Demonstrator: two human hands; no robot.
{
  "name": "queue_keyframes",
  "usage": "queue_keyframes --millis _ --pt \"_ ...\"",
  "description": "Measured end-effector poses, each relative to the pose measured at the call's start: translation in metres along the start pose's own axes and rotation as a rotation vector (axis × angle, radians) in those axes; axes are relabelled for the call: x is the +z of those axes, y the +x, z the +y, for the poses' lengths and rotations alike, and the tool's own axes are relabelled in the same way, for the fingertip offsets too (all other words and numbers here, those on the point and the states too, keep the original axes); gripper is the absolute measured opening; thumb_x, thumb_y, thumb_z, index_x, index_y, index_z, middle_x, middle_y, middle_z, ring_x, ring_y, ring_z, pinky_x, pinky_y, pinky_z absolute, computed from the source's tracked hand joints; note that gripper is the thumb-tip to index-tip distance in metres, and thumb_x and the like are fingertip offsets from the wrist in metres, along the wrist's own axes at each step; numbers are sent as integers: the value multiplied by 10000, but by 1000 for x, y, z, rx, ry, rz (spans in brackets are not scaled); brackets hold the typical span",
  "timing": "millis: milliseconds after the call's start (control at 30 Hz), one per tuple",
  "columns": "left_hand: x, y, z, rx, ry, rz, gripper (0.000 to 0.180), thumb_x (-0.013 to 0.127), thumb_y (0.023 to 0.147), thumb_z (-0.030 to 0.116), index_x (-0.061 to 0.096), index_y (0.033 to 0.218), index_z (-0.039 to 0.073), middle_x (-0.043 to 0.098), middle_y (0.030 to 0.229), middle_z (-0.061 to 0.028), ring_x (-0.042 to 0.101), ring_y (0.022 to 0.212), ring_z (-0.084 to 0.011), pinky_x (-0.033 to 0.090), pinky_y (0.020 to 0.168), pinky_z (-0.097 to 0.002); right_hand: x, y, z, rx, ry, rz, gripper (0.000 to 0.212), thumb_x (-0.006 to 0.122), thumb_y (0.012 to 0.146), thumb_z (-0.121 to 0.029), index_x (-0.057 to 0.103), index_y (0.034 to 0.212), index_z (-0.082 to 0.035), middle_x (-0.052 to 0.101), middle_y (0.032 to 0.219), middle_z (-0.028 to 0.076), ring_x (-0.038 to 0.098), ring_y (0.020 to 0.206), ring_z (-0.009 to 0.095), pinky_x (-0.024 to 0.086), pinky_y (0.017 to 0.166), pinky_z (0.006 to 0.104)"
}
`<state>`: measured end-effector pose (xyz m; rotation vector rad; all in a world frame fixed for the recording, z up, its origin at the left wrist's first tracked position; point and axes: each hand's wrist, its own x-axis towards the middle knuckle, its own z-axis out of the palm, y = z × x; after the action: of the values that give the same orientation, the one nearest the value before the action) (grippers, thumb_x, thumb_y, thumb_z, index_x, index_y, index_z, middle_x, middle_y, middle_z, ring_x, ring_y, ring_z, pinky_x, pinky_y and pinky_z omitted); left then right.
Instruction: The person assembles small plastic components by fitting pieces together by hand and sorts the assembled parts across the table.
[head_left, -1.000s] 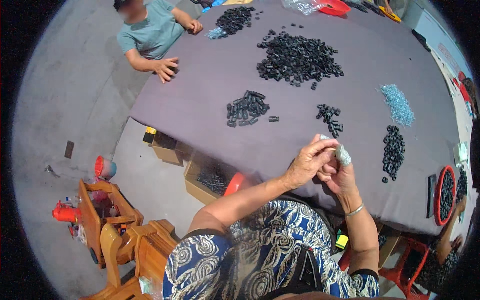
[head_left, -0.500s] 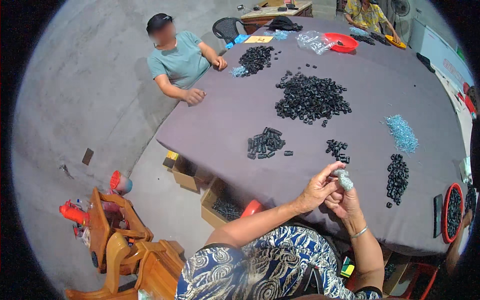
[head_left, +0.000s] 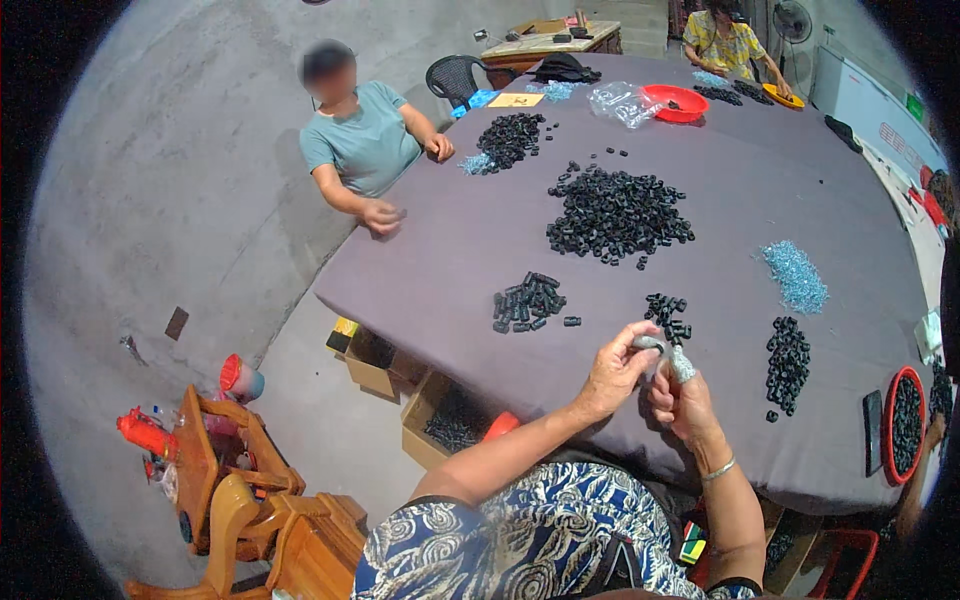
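Note:
My left hand point(head_left: 608, 378) is over the near edge of the cloth-covered table, its thumb and forefinger pinched together and a pale wrap on one fingertip. Just right of it, my right hand point(head_left: 686, 402) has its fingers curled in and its thumb, also wrapped, pointing up. Something small and dark shows at the fingertips, too small to make out. Right beyond them lies a small cluster of black cylindrical parts point(head_left: 664, 308). To its left is a pile of longer black cylinders point(head_left: 528, 302); to the right, a strip of short black parts point(head_left: 788, 365).
A large heap of black parts point(head_left: 615, 215) covers the table's middle. Small bluish pieces point(head_left: 796, 277) lie at right, near a red-rimmed basket point(head_left: 905, 425) and a phone-like dark slab point(head_left: 873, 432). Co-workers sit at left point(head_left: 360, 140) and far right point(head_left: 725, 45). Below stand cardboard boxes point(head_left: 425, 450).
My hands have drawn slightly apart at the fingertips, the left one shifting left. The left co-worker's nearer hand has moved a little. The whole view has shifted slightly.

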<state>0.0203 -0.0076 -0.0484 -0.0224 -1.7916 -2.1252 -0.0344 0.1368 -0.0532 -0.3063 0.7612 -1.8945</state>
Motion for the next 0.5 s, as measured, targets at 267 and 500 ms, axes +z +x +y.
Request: queue_keyframes --millis 267,500 --pt "-23 1 7 92 606 -20 201 575 880 89 593 1069 24 557 904 -82 541 849 -172 459 741 -289 30 -12 -15 -271 -635 341 131 449 945 -183 549 955 -98 492 687 -40 374 511 18 301 428 172" --pt "-78 12 5 355 1064 125 157 610 793 83 638 939 32 559 875 -142 528 887 -326 435 802 -400 13 -8 -12 -340 -911 295 153 394 890 -80 542 899 -44 487 665 -16 430 568 50 363 486 223"
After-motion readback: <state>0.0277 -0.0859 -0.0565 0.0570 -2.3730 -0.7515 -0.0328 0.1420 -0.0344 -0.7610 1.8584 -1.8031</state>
